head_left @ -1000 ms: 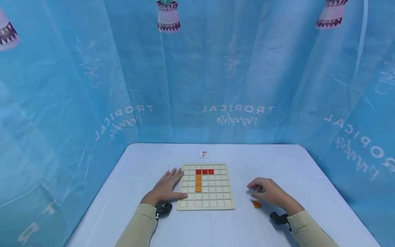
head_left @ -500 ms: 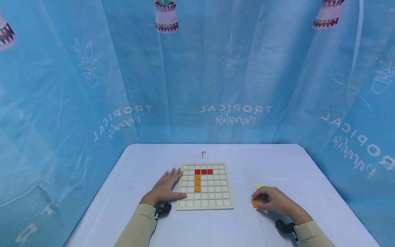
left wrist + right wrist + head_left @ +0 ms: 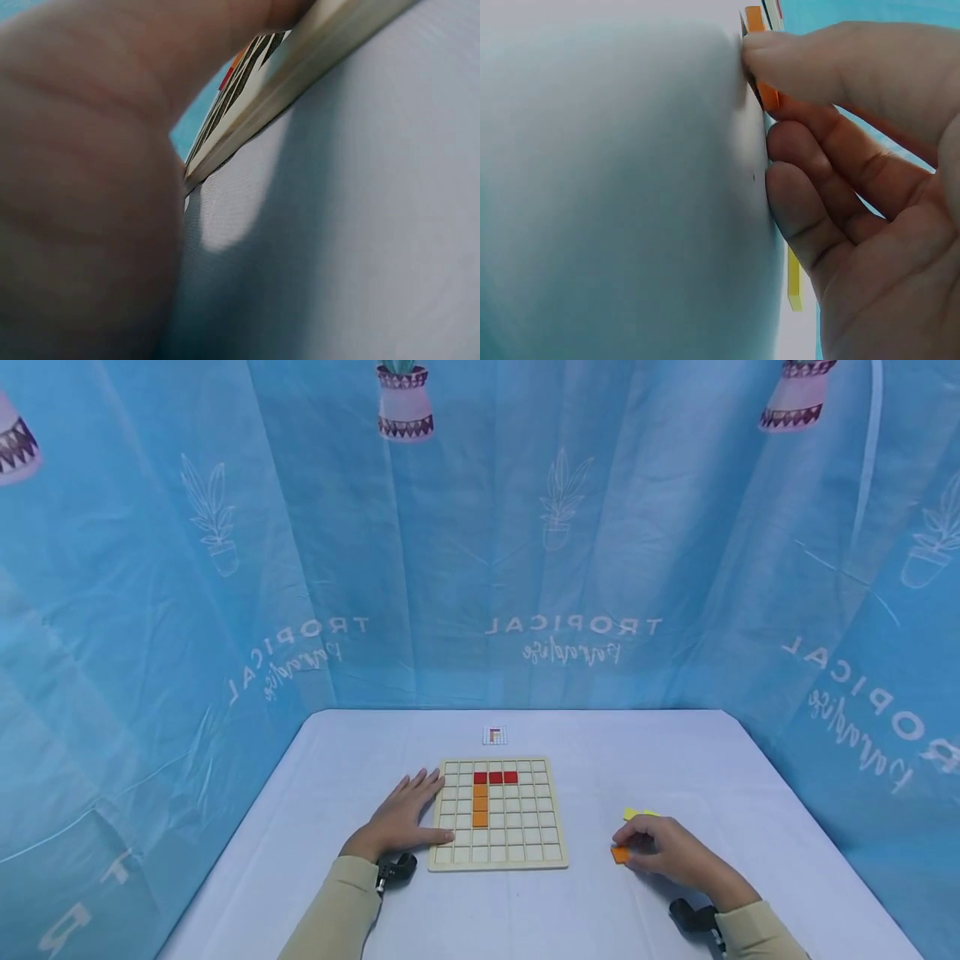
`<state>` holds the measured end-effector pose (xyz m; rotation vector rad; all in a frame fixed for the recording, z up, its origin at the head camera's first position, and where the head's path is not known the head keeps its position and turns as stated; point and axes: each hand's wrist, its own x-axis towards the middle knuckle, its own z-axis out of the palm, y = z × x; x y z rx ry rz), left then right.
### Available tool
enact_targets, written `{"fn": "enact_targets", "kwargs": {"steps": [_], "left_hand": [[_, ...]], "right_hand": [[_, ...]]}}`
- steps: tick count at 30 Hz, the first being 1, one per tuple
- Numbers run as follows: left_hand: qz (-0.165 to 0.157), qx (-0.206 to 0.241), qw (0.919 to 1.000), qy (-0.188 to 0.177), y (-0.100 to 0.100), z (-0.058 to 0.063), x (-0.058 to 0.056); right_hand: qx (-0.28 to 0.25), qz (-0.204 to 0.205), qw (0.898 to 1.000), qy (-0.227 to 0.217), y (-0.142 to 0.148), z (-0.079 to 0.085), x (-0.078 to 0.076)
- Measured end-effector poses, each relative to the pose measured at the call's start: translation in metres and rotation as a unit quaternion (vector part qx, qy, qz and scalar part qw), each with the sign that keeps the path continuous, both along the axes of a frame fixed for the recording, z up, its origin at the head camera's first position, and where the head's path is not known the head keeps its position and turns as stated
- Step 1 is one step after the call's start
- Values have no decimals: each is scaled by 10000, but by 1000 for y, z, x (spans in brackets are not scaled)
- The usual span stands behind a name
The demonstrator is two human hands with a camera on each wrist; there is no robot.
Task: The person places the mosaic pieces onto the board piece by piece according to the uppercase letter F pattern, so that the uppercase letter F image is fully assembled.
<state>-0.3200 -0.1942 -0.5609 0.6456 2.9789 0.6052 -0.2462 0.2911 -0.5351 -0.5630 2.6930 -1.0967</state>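
My right hand [image 3: 663,852] is at the right side of the table, its thumb and index finger pinching an orange square tile [image 3: 620,855] close over the cloth. The same tile [image 3: 767,94] shows edge-on at the thumb tip in the right wrist view. Just behind that hand lie yellow tiles [image 3: 637,813], partly covered by it. My left hand [image 3: 401,814] rests with fingers spread at the left edge of a wooden grid board [image 3: 527,852], thumb over its rim. Three red tiles [image 3: 495,777] form a row on the board, with orange tiles [image 3: 480,805] in a column beneath the leftmost.
Behind the board lies a small card [image 3: 495,735] printed with a coloured grid pattern. White cloth covers the table [image 3: 360,743]. A blue printed curtain [image 3: 465,568] encloses the back and sides.
My right hand has moved slightly right and toward me, and its fingers have closed on the orange tile. Yellow tiles behind it have come into sight. The left hand stays at the board.
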Motion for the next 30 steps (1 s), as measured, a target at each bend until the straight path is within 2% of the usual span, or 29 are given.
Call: {"fn": "enact_targets", "kwargs": {"steps": [8, 15, 22, 30], "left_hand": [[-27, -12, 10000, 20, 0, 0, -1], [-42, 6, 10000, 49, 0, -1, -1], [-32, 22, 10000, 22, -1, -2, -1], [-3, -11, 10000, -8, 0, 0, 0]], "right_hand": [[-41, -73, 10000, 21, -1, -3, -3], [-122, -17, 9999, 92, -6, 0, -9], [-28, -153, 9999, 6, -14, 3, -13], [-8, -81, 9994, 343, -18, 9, -25]]}}
